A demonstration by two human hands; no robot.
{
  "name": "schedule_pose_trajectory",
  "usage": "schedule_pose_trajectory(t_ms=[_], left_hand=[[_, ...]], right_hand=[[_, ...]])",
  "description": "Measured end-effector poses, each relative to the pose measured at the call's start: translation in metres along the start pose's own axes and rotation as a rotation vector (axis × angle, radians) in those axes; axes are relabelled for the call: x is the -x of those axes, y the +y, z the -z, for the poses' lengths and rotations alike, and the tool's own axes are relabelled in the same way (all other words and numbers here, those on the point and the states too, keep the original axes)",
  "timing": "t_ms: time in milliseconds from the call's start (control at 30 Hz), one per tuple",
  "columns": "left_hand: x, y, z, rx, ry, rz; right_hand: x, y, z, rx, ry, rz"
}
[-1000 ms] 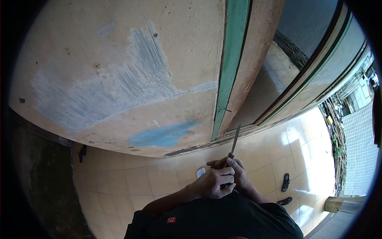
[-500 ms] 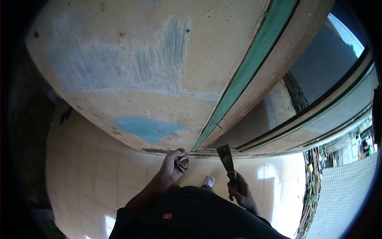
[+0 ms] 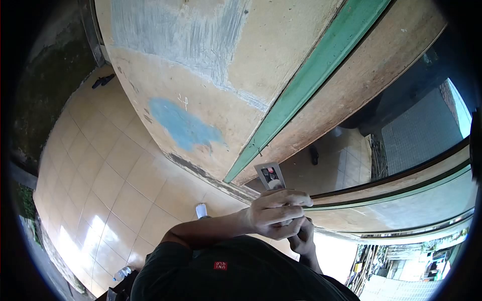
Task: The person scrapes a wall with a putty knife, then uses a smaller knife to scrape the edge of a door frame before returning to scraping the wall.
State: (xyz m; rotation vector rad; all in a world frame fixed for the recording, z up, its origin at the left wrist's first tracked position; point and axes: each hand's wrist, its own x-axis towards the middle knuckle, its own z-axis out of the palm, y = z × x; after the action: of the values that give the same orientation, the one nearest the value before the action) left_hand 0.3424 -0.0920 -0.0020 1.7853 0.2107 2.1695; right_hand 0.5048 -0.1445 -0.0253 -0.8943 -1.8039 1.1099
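My left hand (image 3: 276, 214) is closed in front of my chest, its fingers curled beside the base of the scraper (image 3: 271, 176); what lies inside them is hidden. Partly covered by it, my right hand (image 3: 303, 239) grips the scraper's handle. The flat metal blade points up toward the wall's lower edge. Beyond it stands the cream wall (image 3: 281, 50), with a scratched grey-blue area (image 3: 175, 37) and a light blue patch (image 3: 183, 124).
A green vertical strip (image 3: 306, 75) runs beside a dark glass pane (image 3: 416, 125). Glossy tiles (image 3: 125, 175) cover the floor, with dark slippers (image 3: 103, 81) at the far left. A foot in white (image 3: 201, 209) shows below the wall, and a clear plastic item (image 3: 122, 273) lies at bottom left.
My left hand has moved right, from apart to against the scraper and my right hand. The scraper has shifted slightly left and up. The view has turned, showing more floor at the left.
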Motion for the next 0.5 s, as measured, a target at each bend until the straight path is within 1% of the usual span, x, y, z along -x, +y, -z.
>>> schedule_pose_trajectory(t_ms=[33,67,100,133,167,200,233,267,300,367,400,433,500], left_hand=[[-0.005,-0.004,-0.002,-0.072,-0.043,-0.066],[-0.009,-0.007,-0.001,-0.077,-0.038,-0.07],[-0.013,-0.011,0.0,-0.129,-0.047,-0.122],[-0.019,-0.016,0.003,-0.18,-0.058,-0.173],[-0.027,-0.021,0.008,-0.181,-0.061,-0.178],[-0.035,-0.026,0.012,-0.215,-0.054,-0.208],[-0.041,-0.032,0.015,-0.245,-0.043,-0.236],[-0.046,-0.04,0.019,-0.314,-0.044,-0.269],[-0.051,-0.047,0.022,-0.303,-0.037,-0.269],[-0.056,-0.059,0.029,-0.293,-0.14,-0.293],[-0.055,-0.064,0.03,-0.286,-0.097,-0.26],[-0.054,-0.069,0.037,-0.272,-0.096,-0.259],[-0.052,-0.079,0.053,-0.272,-0.094,-0.195]], right_hand=[[-0.012,0.003,0.0,0.083,-0.031,0.184],[-0.021,-0.007,-0.003,0.067,0.039,0.124],[-0.026,-0.005,-0.006,-0.027,0.104,0.115],[-0.037,-0.01,-0.003,0.039,0.08,0.115],[-0.046,-0.017,0.0,0.103,0.058,0.114],[-0.047,-0.021,0.0,0.004,0.072,-0.012],[-0.056,-0.031,-0.003,-0.038,0.071,-0.04],[-0.06,-0.034,-0.004,0.017,0.087,-0.08],[-0.065,-0.036,-0.006,0.074,0.104,-0.121],[-0.072,-0.032,-0.005,0.099,0.099,-0.129],[-0.077,-0.029,-0.006,0.114,0.088,-0.13],[-0.081,-0.029,-0.013,0.121,0.101,-0.134],[-0.089,-0.032,-0.029,0.151,0.22,-0.093]])
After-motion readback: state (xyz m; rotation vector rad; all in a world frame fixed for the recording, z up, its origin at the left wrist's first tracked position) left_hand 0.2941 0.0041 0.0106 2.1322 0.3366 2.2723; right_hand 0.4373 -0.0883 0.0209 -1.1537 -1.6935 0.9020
